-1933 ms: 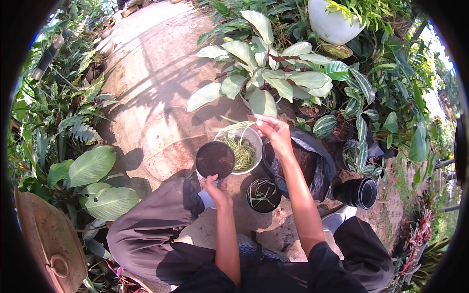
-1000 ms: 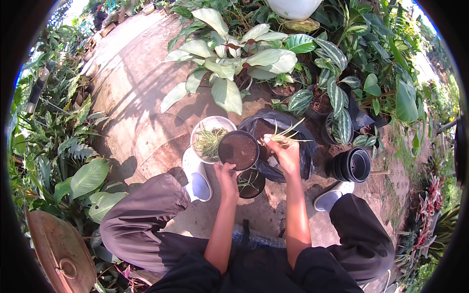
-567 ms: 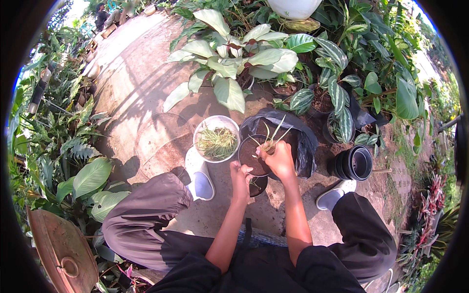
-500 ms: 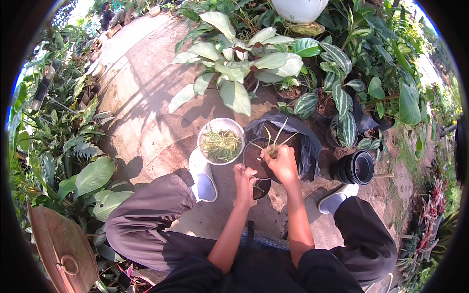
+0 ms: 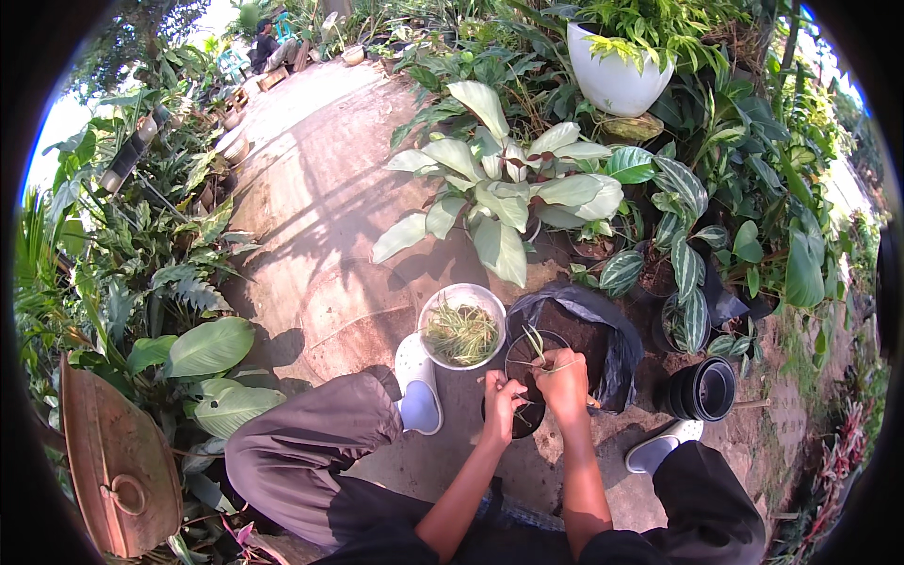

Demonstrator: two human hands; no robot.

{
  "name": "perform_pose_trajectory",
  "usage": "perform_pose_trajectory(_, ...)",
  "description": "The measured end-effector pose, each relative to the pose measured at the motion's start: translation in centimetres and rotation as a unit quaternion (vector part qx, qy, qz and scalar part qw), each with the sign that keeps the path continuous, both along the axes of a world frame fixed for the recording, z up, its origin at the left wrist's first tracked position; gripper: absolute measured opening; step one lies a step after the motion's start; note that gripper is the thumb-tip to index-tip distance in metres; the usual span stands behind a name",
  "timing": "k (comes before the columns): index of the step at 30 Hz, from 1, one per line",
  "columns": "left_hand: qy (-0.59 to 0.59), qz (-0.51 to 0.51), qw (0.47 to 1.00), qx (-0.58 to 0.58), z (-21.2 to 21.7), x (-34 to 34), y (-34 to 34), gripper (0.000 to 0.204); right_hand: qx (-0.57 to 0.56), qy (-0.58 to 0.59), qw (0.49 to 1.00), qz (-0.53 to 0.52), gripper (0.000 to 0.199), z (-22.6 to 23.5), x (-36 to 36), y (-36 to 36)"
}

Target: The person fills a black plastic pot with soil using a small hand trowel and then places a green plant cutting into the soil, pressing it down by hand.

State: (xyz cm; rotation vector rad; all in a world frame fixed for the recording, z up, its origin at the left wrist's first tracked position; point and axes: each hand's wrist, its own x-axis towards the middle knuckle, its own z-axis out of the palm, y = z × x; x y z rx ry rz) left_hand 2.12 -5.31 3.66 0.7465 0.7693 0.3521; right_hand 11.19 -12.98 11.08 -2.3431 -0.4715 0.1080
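Observation:
My right hand (image 5: pixel 562 379) is closed around a small plant with thin, pale green strap leaves (image 5: pixel 534 341). It is above a dark pot of soil (image 5: pixel 520 356), whose near side the hands hide. My left hand (image 5: pixel 506 403) is pinched shut beside it, at the pot's near left; a thin strand shows by its fingertips, but I cannot make out what it holds. Under the hands sits a second dark pot (image 5: pixel 532 420), partly covered. Left of them stands a white bucket (image 5: pixel 430 315) with cut green grass-like plants (image 5: pixel 463 335) inside.
An open black plastic bag (image 5: pixel 623 353) of soil stands right of the pot. Stacked black pots (image 5: pixel 702 390) are farther right. A broad-leaved pale plant (image 5: pixel 504 202) and a white planter (image 5: pixel 617 80) are beyond. A rusty brown vessel (image 5: pixel 122 461) lies left. A person (image 5: pixel 268 47) sits far off.
The view has tilted up, so the scene sits lower and farther right. My right hand has come closer to my left, and the plant's leaves look less spread.

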Motion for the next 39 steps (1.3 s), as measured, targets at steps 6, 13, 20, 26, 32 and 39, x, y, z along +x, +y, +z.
perform_pose_trajectory(6, -0.010, -0.014, 1.000, 0.004, 0.1, 0.1, -0.4, 0.032, -0.036, -0.002, 0.999, -0.032, 0.012, -0.8, 0.2, -0.3)
perform_pose_trajectory(13, -0.017, -0.023, 0.999, -0.017, 0.0, 0.1, -0.7, 0.030, -0.060, -0.029, 0.997, -0.050, 0.014, -1.6, 0.3, -0.6)
perform_pose_trajectory(20, -0.051, -0.016, 0.998, -0.027, -0.1, 0.1, -0.7, 0.029, -0.023, 0.067, 0.997, -0.007, 0.018, 3.3, -0.1, -1.4)
perform_pose_trajectory(26, -0.057, -0.015, 0.997, -0.038, 0.9, 0.0, -0.5, 0.030, -0.006, 0.068, 0.998, 0.013, 0.025, 4.0, 0.1, -1.7)
perform_pose_trajectory(32, -0.063, -0.013, 0.997, -0.042, 0.9, 0.0, -0.5, 0.030, -0.007, 0.098, 0.995, 0.027, 0.024, 3.5, 0.1, -1.6)
perform_pose_trajectory(39, -0.044, -0.017, 0.998, -0.040, 0.4, -0.1, -0.1, 0.029, 0.012, 0.093, 0.994, 0.052, 0.024, 3.7, 0.0, -1.3)
